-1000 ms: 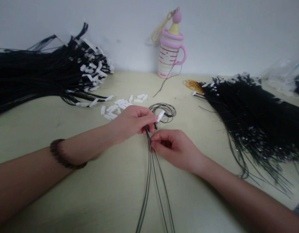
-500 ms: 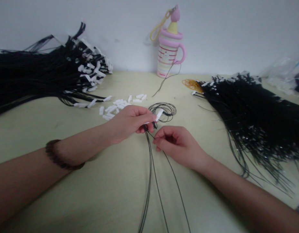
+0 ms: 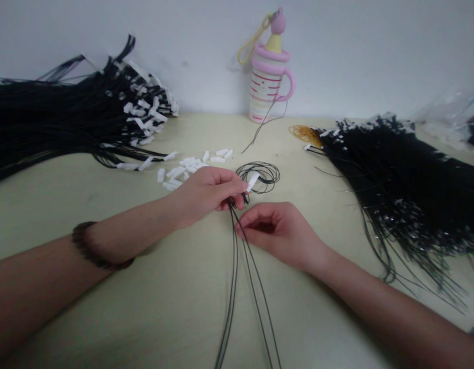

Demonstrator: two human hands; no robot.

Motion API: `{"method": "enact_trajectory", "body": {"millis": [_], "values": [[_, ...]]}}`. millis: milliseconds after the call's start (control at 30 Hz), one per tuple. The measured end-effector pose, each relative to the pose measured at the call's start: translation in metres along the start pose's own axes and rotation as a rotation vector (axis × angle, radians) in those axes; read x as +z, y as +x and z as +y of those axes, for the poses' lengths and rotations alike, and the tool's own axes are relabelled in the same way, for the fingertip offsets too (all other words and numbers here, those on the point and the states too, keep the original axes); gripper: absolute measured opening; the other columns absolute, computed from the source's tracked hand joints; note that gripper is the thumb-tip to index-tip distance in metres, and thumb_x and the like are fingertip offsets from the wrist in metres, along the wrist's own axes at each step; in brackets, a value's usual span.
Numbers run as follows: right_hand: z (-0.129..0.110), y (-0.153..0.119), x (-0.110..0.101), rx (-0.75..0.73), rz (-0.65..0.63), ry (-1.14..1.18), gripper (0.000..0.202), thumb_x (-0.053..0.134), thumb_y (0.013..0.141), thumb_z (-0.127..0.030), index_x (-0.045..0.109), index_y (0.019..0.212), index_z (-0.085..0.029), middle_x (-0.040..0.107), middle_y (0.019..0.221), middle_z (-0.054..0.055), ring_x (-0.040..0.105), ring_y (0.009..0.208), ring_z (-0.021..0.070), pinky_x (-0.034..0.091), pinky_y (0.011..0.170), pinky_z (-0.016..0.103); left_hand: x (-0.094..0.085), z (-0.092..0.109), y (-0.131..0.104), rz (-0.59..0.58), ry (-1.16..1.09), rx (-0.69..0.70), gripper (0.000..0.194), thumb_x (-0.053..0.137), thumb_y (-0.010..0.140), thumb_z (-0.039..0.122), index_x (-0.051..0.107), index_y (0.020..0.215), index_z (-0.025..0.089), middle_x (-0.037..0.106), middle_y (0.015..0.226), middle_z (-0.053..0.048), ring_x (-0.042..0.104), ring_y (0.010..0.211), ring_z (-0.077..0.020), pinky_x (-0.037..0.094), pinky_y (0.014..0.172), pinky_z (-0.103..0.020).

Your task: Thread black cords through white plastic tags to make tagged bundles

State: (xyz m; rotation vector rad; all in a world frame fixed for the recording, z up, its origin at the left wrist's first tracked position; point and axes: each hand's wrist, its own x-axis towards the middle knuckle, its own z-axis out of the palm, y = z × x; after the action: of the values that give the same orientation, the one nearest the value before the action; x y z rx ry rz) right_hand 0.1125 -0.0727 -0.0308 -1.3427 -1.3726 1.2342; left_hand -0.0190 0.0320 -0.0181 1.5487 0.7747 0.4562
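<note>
My left hand [image 3: 217, 192] is closed on several thin black wires [image 3: 233, 277], which hang from under its fingers toward the near edge of view. A small white plastic connector [image 3: 252, 181] sticks out past its thumb tip. Just below and to the right, my right hand [image 3: 281, 230] has thumb and forefinger pinched together at the wires; its other fingers are curled in. The strands fan into two groups below the hands. Behind my left fingertips lies a loose coil of black wire [image 3: 269, 170], partly hidden by that hand.
Loose white connectors [image 3: 183, 169] lie scattered beyond my left hand. Big bundles of black wires with white ends rest at left [image 3: 67, 113] and right [image 3: 413, 189]. A pink-lidded cup [image 3: 265, 87] stands by the wall, near an orange coil [image 3: 305, 134] and a clear plastic bag [image 3: 448, 120].
My right hand has shifted slightly left and down along the wires. The rightmost hanging wire has swung left, closer to the others. My left hand keeps its place.
</note>
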Motion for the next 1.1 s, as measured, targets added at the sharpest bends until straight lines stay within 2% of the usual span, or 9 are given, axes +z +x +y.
{"method": "enact_trajectory", "body": {"millis": [167,333,467,567,667,767,900,967,1100], "values": [[-0.010,-0.001,-0.011,0.050,-0.029,0.095,0.013,0.060,0.064,-0.005,0.055,0.072,-0.014,0.056,0.058,-0.004,0.048,0.050,0.0045,0.038,0.047,0.017,-0.001,-0.001,0.000,0.005,0.013,0.008,0.021,0.058,0.075,0.029,0.059,0.061,0.015,0.059,0.055,0.002,0.045,0.047,-0.0052,0.031,0.042,-0.016],[-0.033,-0.006,-0.043,0.042,-0.087,0.371,0.013,0.052,0.069,-0.013,0.064,0.069,-0.015,0.060,0.051,-0.003,0.047,0.038,0.0033,0.031,0.035,0.015,0.000,0.001,0.000,0.034,0.006,-0.035,0.020,0.060,0.074,0.032,0.060,0.063,0.015,0.060,0.057,0.001,0.047,0.048,-0.0055,0.032,0.043,-0.017],[-0.049,-0.010,-0.071,-0.060,0.330,0.322,0.043,0.029,0.081,-0.021,0.066,0.060,-0.013,0.070,0.079,-0.003,0.062,0.063,0.0040,0.029,0.042,0.017,-0.001,0.001,0.002,0.013,0.001,-0.040,0.020,0.059,0.075,0.031,0.061,0.066,0.014,0.061,0.058,-0.001,0.049,0.049,-0.0063,0.034,0.044,-0.017],[-0.052,-0.013,-0.096,-0.171,0.627,0.210,0.069,-0.001,0.084,-0.017,0.059,0.054,-0.001,0.054,0.117,-0.006,0.057,0.091,0.0103,0.024,0.046,0.030,-0.001,0.001,0.003,0.018,-0.010,-0.040,0.019,0.059,0.074,0.030,0.062,0.066,0.013,0.060,0.058,-0.001,0.048,0.049,-0.0062,0.033,0.044,-0.017],[-0.050,-0.016,-0.125,-0.345,0.799,0.327,0.042,0.035,0.089,-0.035,0.069,0.070,-0.022,0.054,0.122,-0.016,0.052,0.108,0.0114,0.031,0.046,0.020,-0.001,0.002,0.003,0.042,-0.009,-0.043,0.019,0.059,0.074,0.028,0.062,0.064,0.012,0.060,0.056,-0.001,0.046,0.046,-0.0051,0.031,0.041,-0.017],[-0.049,-0.013,-0.142,-0.406,0.817,0.520,0.013,0.057,0.083,-0.032,0.067,0.075,-0.033,0.064,0.099,-0.008,0.055,0.076,0.0024,0.037,0.041,0.014,-0.001,0.003,0.003,0.060,-0.018,-0.044,0.019,0.059,0.074,0.028,0.063,0.064,0.012,0.060,0.057,-0.001,0.045,0.045,-0.0046,0.030,0.041,-0.017],[-0.044,-0.003,-0.122,-0.396,0.815,0.397,0.013,0.059,0.079,-0.009,0.067,0.072,-0.018,0.059,0.070,-0.002,0.035,0.042,0.0000,0.026,0.037,0.016,-0.001,0.003,0.003,0.074,-0.047,-0.056,0.021,0.060,0.073,0.027,0.061,0.060,0.012,0.059,0.056,-0.001,0.045,0.046,-0.0043,0.029,0.041,-0.017],[-0.037,0.000,-0.097,-0.401,0.798,0.056,0.013,0.066,0.070,-0.006,0.069,0.080,-0.014,0.061,0.067,0.002,0.042,0.044,0.0037,0.027,0.040,0.020,-0.001,0.002,0.003,0.068,-0.062,-0.052,0.022,0.059,0.074,0.027,0.060,0.059,0.012,0.059,0.056,-0.001,0.044,0.045,-0.0043,0.029,0.040,-0.017],[-0.023,-0.002,-0.046,-0.462,0.600,-0.603,0.010,0.062,0.075,-0.018,0.070,0.078,-0.013,0.059,0.060,0.001,0.048,0.052,0.0073,0.034,0.048,0.022,-0.002,0.000,0.004,0.063,-0.093,-0.046,0.020,0.058,0.075,0.028,0.061,0.061,0.013,0.057,0.057,0.000,0.045,0.048,-0.0047,0.028,0.041,-0.017]]}}
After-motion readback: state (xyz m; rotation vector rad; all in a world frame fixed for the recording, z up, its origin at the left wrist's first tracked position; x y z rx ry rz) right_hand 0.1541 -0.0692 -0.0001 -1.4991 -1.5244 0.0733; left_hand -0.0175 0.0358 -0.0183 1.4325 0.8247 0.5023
